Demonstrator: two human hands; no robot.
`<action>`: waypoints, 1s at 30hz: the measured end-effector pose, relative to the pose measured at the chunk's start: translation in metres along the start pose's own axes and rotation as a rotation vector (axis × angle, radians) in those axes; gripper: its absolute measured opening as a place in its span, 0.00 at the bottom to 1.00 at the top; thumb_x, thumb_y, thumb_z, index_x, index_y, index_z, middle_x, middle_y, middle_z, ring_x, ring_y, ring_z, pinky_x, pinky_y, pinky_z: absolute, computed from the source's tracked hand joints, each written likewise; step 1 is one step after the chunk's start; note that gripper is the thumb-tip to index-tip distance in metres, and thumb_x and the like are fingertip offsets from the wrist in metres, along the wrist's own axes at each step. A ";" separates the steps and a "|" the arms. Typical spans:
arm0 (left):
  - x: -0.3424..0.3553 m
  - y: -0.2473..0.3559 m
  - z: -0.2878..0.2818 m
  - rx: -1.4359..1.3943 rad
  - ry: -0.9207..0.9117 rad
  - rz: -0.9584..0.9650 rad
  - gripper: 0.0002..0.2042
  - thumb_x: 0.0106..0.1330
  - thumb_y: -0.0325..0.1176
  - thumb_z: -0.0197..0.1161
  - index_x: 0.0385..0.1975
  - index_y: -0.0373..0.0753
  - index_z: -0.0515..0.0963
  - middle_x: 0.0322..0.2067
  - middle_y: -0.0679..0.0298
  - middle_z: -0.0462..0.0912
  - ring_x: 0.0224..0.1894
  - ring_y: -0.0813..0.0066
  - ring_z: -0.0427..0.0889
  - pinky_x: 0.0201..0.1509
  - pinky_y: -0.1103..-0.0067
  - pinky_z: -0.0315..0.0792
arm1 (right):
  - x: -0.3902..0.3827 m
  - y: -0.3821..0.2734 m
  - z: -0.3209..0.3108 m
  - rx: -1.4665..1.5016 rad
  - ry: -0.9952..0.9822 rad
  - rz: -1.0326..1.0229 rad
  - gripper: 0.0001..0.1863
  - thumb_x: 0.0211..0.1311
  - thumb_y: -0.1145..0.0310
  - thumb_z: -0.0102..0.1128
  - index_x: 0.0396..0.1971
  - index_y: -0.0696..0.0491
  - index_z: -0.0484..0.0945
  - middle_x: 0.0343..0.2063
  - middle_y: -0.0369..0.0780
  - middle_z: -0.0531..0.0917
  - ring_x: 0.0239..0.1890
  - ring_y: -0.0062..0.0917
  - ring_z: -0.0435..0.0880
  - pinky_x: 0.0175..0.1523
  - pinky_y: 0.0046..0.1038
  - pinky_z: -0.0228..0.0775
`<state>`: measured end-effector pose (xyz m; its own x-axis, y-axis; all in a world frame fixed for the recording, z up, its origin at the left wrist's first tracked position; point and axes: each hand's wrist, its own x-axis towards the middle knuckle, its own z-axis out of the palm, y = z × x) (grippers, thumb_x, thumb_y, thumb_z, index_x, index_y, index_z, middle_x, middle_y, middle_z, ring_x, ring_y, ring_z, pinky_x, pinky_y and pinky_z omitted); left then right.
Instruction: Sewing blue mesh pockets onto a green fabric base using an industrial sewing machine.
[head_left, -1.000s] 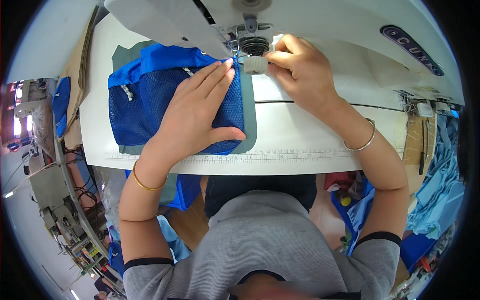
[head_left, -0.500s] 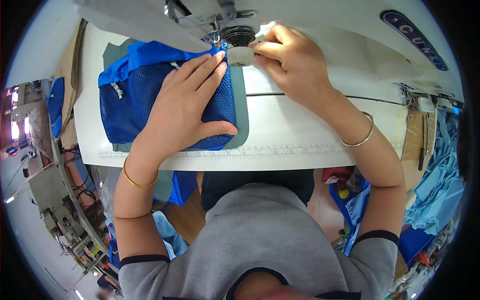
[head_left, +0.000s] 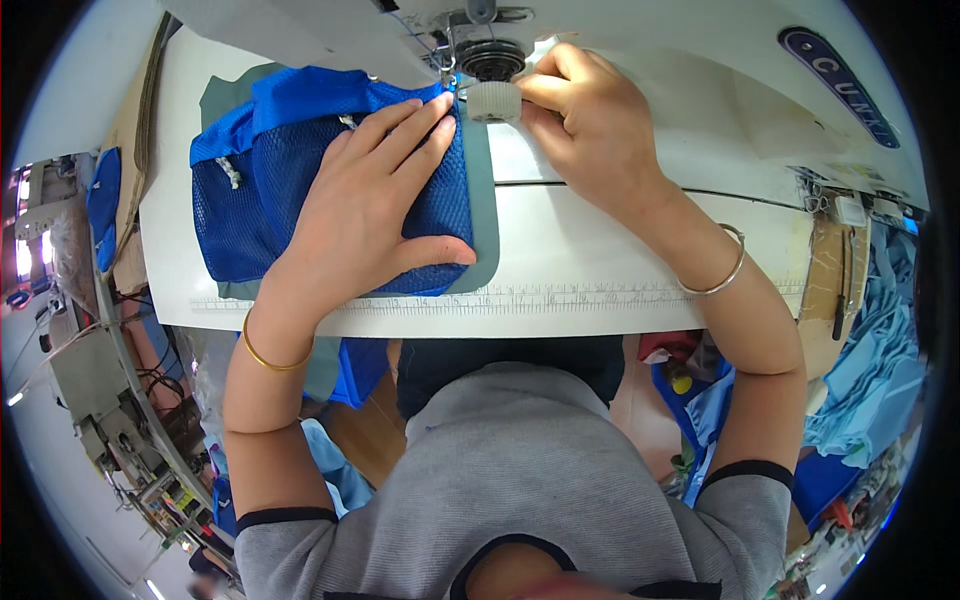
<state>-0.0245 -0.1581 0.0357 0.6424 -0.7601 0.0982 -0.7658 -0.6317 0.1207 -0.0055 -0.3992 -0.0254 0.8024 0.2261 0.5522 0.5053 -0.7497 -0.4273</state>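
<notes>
Your left hand (head_left: pixel 370 205) lies flat, thumb spread, on blue mesh pouch (head_left: pixel 285 170) over grey-green fabric (head_left: pixel 484 215). Your right hand (head_left: pixel 598 125) curled beside white ridged knob (head_left: pixel 494 102); cannot tell whether pinching.

Grey knit short-sleeved shirt (head_left: pixel 530 440) (black-edged cuffs (head_left: pixel 286 516)); slim gold-coloured bangle (head_left: pixel 264 361), left wrist (head_left: pixel 290 315); slim silver-coloured bangle (head_left: pixel 729 279), right wrist (head_left: pixel 692 240).

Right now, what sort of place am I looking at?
Probably a sewing workshop: a sewing machine on the table, blue mesh under the left hand, pale-blue cloth heaped at right.
</notes>
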 end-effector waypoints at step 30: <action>-0.003 -0.006 0.007 -0.027 0.012 -0.034 0.45 0.48 0.59 0.76 0.63 0.32 0.75 0.68 0.56 0.72 0.71 0.58 0.67 0.66 0.62 0.68 | 0.001 -0.001 -0.002 -0.045 -0.114 0.082 0.06 0.59 0.68 0.71 0.36 0.50 0.88 0.32 0.37 0.83 0.37 0.30 0.83 0.43 0.30 0.74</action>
<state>-0.0226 -0.1530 0.0274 0.6682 -0.7365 0.1056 -0.7428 -0.6523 0.1505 -0.0058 -0.3993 -0.0227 0.8727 0.2296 0.4310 0.4234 -0.7954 -0.4337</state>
